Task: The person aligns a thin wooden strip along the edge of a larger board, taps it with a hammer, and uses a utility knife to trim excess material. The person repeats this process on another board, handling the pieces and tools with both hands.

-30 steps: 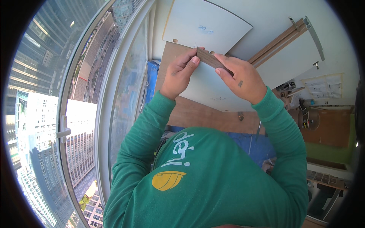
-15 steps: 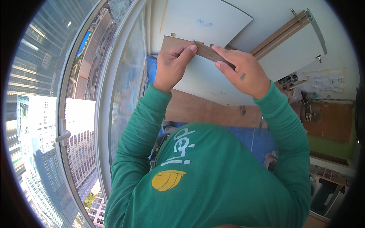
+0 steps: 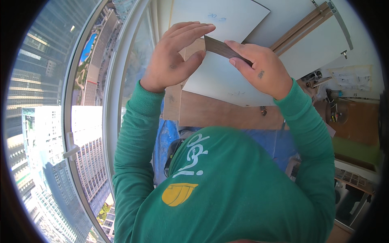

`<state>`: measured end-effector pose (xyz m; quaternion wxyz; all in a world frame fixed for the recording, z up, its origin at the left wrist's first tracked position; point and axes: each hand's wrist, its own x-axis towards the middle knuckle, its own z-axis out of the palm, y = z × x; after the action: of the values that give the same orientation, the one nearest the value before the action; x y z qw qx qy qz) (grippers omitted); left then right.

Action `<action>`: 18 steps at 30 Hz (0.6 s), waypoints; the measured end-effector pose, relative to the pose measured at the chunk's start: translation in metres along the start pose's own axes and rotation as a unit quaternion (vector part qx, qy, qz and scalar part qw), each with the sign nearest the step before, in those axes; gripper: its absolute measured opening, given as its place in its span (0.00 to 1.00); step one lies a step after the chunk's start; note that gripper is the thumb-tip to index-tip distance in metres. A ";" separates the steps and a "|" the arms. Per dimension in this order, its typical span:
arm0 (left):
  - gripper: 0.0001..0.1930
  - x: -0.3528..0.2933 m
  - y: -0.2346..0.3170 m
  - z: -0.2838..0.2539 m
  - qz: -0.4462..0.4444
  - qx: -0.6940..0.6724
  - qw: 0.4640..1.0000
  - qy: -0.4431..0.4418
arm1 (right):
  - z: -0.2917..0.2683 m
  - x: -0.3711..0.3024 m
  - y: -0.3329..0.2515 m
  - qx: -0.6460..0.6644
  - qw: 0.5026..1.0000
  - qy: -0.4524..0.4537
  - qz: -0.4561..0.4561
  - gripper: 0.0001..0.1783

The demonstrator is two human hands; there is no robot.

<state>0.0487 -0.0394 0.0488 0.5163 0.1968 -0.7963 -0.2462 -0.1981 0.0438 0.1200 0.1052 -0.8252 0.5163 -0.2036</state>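
A short, flat strip with dark brown wood grain [image 3: 221, 47] is in my right hand [image 3: 265, 69], pinched between thumb and fingers at its right end. Its other end points left toward my left hand [image 3: 173, 58]. That hand is open, thumb and fingers spread around the strip's free end, and seems not to touch it. Under the strip lies a white panel [image 3: 221, 79] with faint pencil marks. Another white panel [image 3: 202, 12] with blue handwriting stands beyond my hands.
A wide window frame [image 3: 107, 97] with a white handle [image 3: 71, 148] runs along my left. Brown boards [image 3: 227, 109] lie nearer me, above blue sheeting [image 3: 263, 141]. At the right, wooden strips [image 3: 302, 28] lean by a white panel, with tools [image 3: 334, 107] beyond.
My left hand has let go of the strip's left end, opened, and shifted left and away from me. My right hand keeps its grip, nearly in place.
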 end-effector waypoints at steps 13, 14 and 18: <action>0.19 0.031 -0.018 -0.013 0.061 0.054 0.980 -0.182 | -0.001 0.006 0.010 0.028 1.000 -0.004 -0.006 0.23; 0.19 0.031 -0.020 -0.012 0.063 0.050 0.981 -0.178 | -0.001 0.007 0.010 0.029 1.000 -0.005 -0.005 0.23; 0.17 0.034 -0.021 -0.011 0.046 0.062 0.980 -0.185 | -0.010 0.011 0.007 0.009 0.996 -0.074 0.037 0.26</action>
<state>0.0473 -0.0778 0.0649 0.3573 0.1423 -0.9001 -0.2049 -0.2043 0.0316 0.1289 0.1582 -0.8173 0.5356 -0.1422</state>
